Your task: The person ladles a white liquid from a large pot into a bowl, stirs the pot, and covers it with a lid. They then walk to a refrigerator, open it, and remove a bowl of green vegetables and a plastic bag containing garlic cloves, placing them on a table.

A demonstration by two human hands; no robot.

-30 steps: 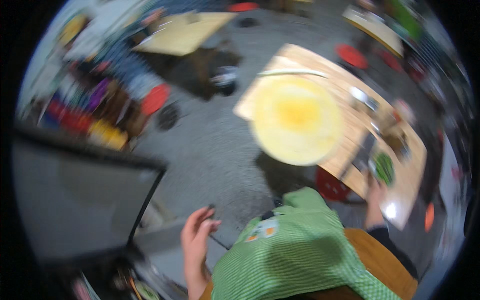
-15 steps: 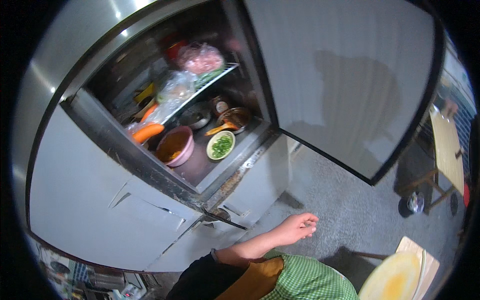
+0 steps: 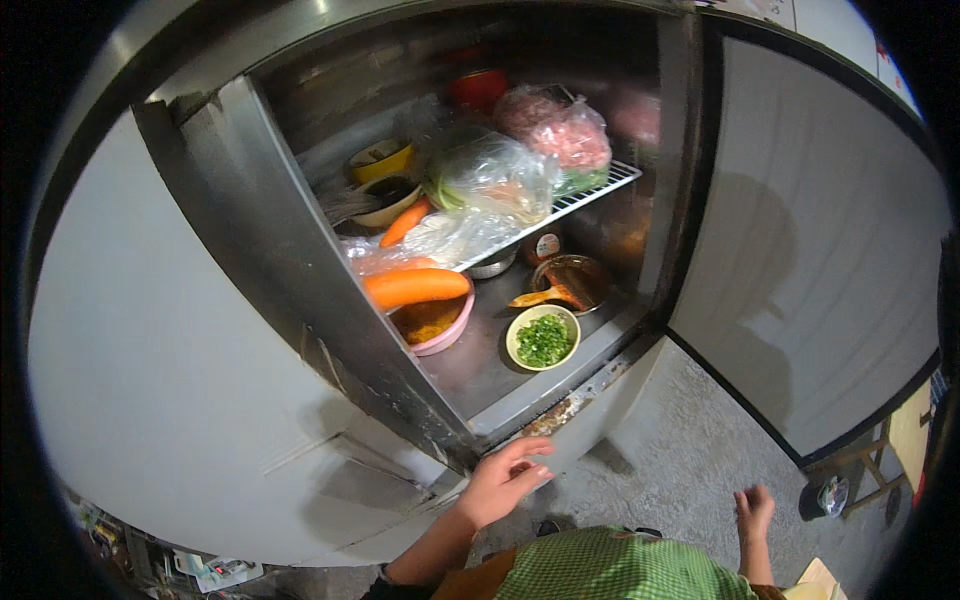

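Observation:
My left hand (image 3: 508, 482) is raised before the open refrigerator, just short of its lower sill, fingers apart and holding nothing. Lower right, my right hand (image 3: 755, 512) hangs beside the green checked apron (image 3: 590, 565), its fingers loosely curled in with nothing visible in them. Closest to the left hand inside the refrigerator is a cream bowl (image 3: 543, 338) of chopped green onion. Behind that bowl stands a round dish of dark brown sauce (image 3: 585, 282) with a wooden-handled utensil (image 3: 535, 298) across it. A pink bowl (image 3: 455, 335) is partly hidden under a carrot (image 3: 415, 287).
On the white wire rack (image 3: 600, 192) lie a bag of pink meat (image 3: 560, 130), a bag of vegetables (image 3: 485, 175) and a yellow bowl (image 3: 380, 160). The refrigerator door (image 3: 800, 240) stands wide at right. Beyond it are a dark bucket (image 3: 825, 497) and a wooden table (image 3: 908, 430).
The view has come closer to the refrigerator. My left hand has moved left and up toward its sill, and its fingers have spread. My right hand has come into view.

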